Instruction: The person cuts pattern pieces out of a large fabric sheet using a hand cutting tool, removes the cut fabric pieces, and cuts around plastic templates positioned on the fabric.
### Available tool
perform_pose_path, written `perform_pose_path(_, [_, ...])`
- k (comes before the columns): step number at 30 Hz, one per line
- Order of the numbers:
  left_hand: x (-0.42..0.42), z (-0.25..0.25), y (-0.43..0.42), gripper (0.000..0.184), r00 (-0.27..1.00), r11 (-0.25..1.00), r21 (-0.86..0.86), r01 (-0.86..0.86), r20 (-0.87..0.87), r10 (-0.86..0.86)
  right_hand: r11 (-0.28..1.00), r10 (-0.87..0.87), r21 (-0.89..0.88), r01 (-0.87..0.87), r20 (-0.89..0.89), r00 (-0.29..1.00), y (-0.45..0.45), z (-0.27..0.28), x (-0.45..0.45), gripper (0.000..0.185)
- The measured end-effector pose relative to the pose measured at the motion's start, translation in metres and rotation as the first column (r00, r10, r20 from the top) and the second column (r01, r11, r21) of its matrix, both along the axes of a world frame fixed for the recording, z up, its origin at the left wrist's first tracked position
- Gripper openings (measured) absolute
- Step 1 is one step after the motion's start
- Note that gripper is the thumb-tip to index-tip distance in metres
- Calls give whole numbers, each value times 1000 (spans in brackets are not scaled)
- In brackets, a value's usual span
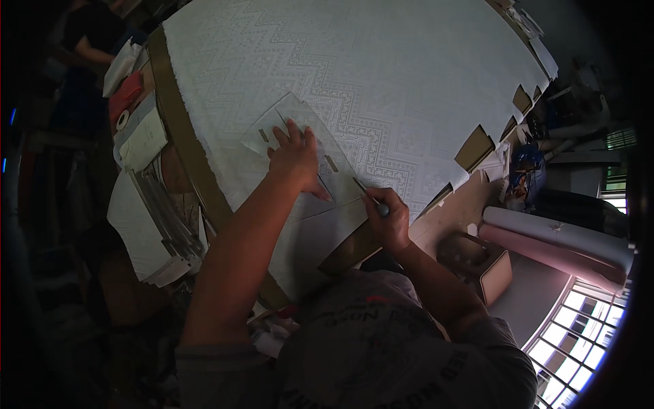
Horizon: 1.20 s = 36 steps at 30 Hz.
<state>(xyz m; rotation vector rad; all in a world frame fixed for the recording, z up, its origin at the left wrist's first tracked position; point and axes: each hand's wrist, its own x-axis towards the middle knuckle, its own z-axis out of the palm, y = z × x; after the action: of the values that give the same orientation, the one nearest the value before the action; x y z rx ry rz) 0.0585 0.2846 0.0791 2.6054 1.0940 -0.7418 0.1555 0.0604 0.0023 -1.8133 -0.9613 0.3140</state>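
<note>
My left hand (294,157) lies with its fingers spread on a clear template (289,109), pressing it against the white patterned fabric (381,75). The template has slots cut in it and small brown patches. In my right hand (391,221) is a thin-tipped hand tool (384,210) with a rounded greyish handle end. Its tip meets or comes close to the template's right edge; I cannot tell whether it touches. The exact kind of tool is not clear. Lines show on the fabric below the template.
A brown border (180,129) runs along the table's left side. Brown card pieces (475,148) stick up at the right edge. Fabric rolls (552,228) and a brown box (495,276) lie to the right. Another person (92,37) is at the upper left.
</note>
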Motion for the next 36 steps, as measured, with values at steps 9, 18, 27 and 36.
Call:
perform_pose_path(9, [-2,3,-1,157,1000,1000,19,4,8,-4,993,114,-4,-116,-156,981,-4,6,46,18])
perform_pose_path(18, [-6,-2,-1,153,998,1000,21,-1,57,0,709,655,-92,-699,-281,702,58,44,138,19])
perform_pose_path(27, [-2,5,-4,151,999,1000,-2,-31,42,31,348,890,-156,-924,-254,378,106,62,161,16])
perform_pose_path(36, [-2,3,-3,150,998,999,2,-35,51,34,221,961,-218,-951,-117,250,120,67,161,10])
